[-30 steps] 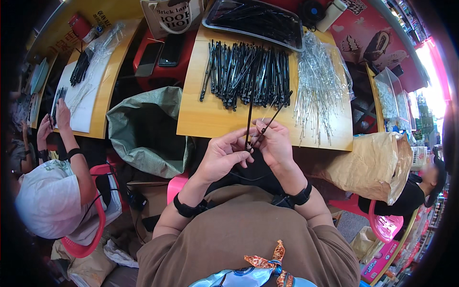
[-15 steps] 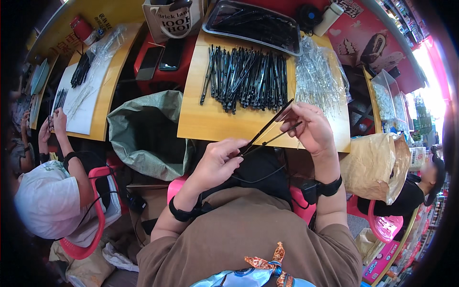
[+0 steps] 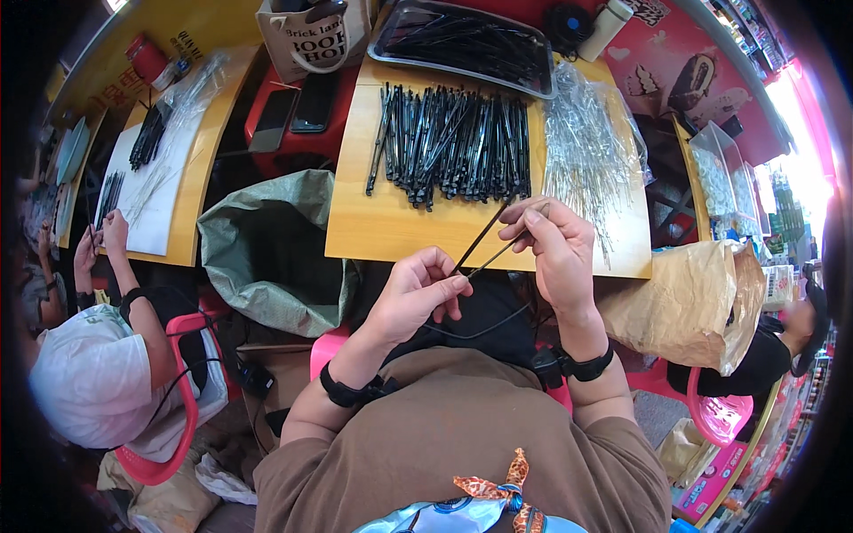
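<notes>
In front of my body, over the near table edge, my left hand pinches the lower end of a thin black rod between thumb and fingers. A second slim dark strip spreads from the same pinch, forming a narrow V. My right hand is closed with thumb and forefinger at the far end of the second strip. The black rod's far end reaches close to my right fingers; contact cannot be told. Beyond my hands lies a wide row of black rods. Beside it, an open clear bag holds thin silvery wires.
A clear tray of black strips stands at the table's back. A green woven sack gapes at left, a brown paper bag at right. Two phones rest on a red stool. Another person works at the left table.
My right hand has moved left and a little down, closing onto the strip's end. My left hand has shifted slightly; the gap between the rod and the strip has narrowed.
</notes>
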`<state>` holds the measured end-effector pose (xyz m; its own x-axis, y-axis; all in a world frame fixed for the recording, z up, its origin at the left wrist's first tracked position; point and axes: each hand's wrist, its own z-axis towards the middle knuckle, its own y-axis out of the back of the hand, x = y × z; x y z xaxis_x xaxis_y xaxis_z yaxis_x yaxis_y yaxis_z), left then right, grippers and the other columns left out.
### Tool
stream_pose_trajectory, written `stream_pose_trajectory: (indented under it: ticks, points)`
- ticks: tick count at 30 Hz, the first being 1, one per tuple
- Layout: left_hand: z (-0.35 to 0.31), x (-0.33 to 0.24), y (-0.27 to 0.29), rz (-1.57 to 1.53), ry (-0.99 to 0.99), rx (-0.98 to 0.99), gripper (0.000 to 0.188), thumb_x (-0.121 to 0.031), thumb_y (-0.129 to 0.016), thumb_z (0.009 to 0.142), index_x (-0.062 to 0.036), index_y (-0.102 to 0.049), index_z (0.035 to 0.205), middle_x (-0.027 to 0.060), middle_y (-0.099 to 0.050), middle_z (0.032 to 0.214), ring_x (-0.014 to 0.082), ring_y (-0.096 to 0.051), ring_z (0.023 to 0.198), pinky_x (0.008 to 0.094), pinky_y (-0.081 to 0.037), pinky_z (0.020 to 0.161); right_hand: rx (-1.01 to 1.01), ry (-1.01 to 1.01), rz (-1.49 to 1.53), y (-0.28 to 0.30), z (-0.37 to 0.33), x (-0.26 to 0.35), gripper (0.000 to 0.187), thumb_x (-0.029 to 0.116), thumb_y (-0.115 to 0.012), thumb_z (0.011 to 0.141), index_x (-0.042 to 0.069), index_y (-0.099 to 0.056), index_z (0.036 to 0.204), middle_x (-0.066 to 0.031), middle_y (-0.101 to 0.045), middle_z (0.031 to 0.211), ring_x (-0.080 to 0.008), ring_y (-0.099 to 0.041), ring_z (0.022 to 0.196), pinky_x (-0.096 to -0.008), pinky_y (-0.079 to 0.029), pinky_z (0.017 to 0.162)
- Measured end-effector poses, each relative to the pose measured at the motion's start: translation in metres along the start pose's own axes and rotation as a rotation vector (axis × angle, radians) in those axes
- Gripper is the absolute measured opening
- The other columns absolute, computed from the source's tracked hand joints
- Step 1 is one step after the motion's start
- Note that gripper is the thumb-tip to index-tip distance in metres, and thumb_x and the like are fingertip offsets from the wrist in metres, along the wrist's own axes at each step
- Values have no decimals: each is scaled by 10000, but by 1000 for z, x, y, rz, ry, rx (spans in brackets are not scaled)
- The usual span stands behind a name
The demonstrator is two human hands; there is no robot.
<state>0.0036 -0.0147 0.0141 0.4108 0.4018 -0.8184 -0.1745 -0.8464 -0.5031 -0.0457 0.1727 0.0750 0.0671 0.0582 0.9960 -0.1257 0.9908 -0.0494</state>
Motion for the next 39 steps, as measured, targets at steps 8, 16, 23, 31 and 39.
stream_pose_trajectory:
  ticks: [8, 16, 23, 31, 39]
  points:
    - [2, 5, -6, -39, -76, -103, 118, -17, -644, 843, -34, -528, 832, 109, -643, 719, 70, -528, 455, 162, -341, 381, -52, 138, -140, -2, -6, -6, 218, 19, -430, 933, -51, -610, 831, -114, -642, 898, -117, -631, 718, -215, -481, 602]
    - [6, 12, -6, -52, -208, -203, 130, 24, -656, 807, -28, -537, 823, 111, -644, 729, 66, -525, 466, 158, -355, 396, -82, -127, 290, -2, -5, -30, 181, 72, -508, 952, -20, -540, 1105, -96, -624, 947, -120, -621, 817, -233, -482, 716]
    - [5, 13, -7, -43, -242, -219, 142, 52, -651, 797, -30, -536, 811, 92, -645, 736, 69, -558, 534, 166, -386, 416, 25, -78, 205, -31, -38, -57, 218, 4, -538, 918, -39, -474, 1122, -71, -586, 889, -112, -596, 772, -234, -487, 696]
    - [5, 7, -4, 65, -313, -254, 92, 17, -640, 827, -27, -564, 855, 33, -630, 754, 37, -530, 568, 170, -395, 444, -35, -19, 112, -48, -23, -58, 229, 19, -547, 907, -56, -483, 1114, -62, -585, 835, -96, -585, 715, -221, -481, 650]
    - [59, -55, 69, 468, -546, -517, 218, 77, -550, 822, 49, -575, 1036, 62, -610, 906, 117, -579, 785, 235, -467, 714, 70, -23, -68, -33, -28, -64, 257, 71, -604, 897, -39, -545, 1122, -33, -603, 878, -65, -547, 753, -208, -455, 676]
